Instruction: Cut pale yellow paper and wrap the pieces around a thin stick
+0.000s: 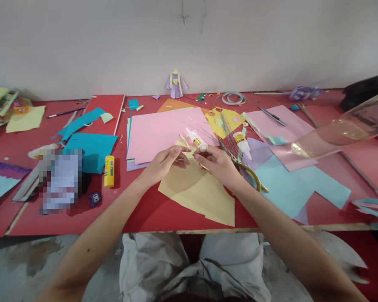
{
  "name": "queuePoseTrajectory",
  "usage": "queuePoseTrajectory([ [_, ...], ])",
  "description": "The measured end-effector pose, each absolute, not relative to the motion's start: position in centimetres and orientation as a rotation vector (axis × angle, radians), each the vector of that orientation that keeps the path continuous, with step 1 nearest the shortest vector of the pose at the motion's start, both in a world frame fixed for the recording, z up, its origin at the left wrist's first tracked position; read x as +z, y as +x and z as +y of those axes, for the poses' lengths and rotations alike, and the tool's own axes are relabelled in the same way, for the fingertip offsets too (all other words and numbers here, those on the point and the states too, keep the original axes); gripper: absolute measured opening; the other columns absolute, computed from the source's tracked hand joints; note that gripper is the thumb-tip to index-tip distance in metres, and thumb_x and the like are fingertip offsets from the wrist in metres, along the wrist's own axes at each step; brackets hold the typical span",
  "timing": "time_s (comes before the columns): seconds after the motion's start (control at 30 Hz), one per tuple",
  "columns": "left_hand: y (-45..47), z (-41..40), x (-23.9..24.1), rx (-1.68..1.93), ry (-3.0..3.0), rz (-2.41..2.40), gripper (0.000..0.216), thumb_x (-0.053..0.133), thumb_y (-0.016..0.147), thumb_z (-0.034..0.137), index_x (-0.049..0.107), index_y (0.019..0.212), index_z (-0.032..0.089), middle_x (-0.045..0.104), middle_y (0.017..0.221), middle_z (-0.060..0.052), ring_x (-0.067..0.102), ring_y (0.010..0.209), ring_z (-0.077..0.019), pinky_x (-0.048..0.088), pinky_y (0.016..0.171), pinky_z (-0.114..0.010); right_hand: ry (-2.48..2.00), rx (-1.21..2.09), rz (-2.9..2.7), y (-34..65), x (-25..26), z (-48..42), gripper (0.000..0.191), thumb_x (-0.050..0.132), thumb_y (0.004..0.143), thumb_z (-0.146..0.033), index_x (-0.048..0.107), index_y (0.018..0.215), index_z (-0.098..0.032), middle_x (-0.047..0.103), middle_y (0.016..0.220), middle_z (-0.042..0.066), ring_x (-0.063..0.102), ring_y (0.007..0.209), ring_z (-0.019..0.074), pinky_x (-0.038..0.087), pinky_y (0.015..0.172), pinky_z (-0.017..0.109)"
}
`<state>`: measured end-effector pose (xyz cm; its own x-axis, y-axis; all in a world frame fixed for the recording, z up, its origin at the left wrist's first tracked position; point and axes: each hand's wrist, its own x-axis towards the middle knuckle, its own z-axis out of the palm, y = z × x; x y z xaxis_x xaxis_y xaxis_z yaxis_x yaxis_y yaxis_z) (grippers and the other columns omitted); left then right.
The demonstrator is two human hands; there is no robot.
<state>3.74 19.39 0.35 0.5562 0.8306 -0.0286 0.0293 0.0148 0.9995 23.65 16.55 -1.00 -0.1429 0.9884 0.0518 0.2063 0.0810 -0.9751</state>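
Observation:
My right hand (217,162) is closed on a small white glue bottle (195,137), its nozzle pointing up and left. My left hand (164,161) pinches a thin pale yellow paper strip (185,141) right beside the bottle's tip. Both hands hover over a pale yellow paper sheet (198,193) lying near the front edge of the red table (151,214). A stack of pink paper (164,132) lies just behind the hands.
A second glue bottle (242,142), scissors with gold handles (248,172) and thin wires lie right of my hands. A yellow glue stick (109,171), teal paper (93,149), light blue paper (299,184), a clear plastic cup (343,130) and a purple paper doll (175,84) are around.

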Motion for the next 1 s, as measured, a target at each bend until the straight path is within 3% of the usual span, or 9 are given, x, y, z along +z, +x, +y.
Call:
queuePoseTrajectory([
  [0.37,3.67,19.44,0.59,0.641,1.677,0.852,0.026,0.054,0.095,0.039,0.065,0.093,0.016,0.067,0.086,-0.005,0.065,0.083,-0.0157,0.05,0.083,-0.029,-1.27,1.064,-1.53,23.7,-1.02,16.54,0.018,0.062,0.088,-0.037,0.065,0.09,-0.02,0.062,0.079,0.001,0.058,0.066,0.0123,0.049,0.062,0.026],
  [0.8,3.77,19.33,0.83,0.6,1.744,0.87,0.028,0.051,0.096,0.04,0.065,0.089,0.016,0.067,0.086,-0.005,0.064,0.082,-0.0167,0.049,0.081,-0.029,-1.261,1.079,-1.613,23.77,-1.1,16.59,0.014,0.058,0.09,-0.033,0.063,0.09,-0.019,0.061,0.075,0.0,0.056,0.063,0.0121,0.047,0.061,0.026],
  [1.0,3.67,19.38,0.44,0.552,1.82,0.875,0.029,0.05,0.096,0.041,0.066,0.09,0.017,0.067,0.083,-0.004,0.065,0.083,-0.0172,0.048,0.077,-0.028,-1.248,1.09,-1.675,23.66,-1.6,16.54,0.014,0.057,0.091,-0.033,0.064,0.091,-0.02,0.066,0.083,0.002,0.06,0.069,0.0142,0.051,0.065,0.028],
])
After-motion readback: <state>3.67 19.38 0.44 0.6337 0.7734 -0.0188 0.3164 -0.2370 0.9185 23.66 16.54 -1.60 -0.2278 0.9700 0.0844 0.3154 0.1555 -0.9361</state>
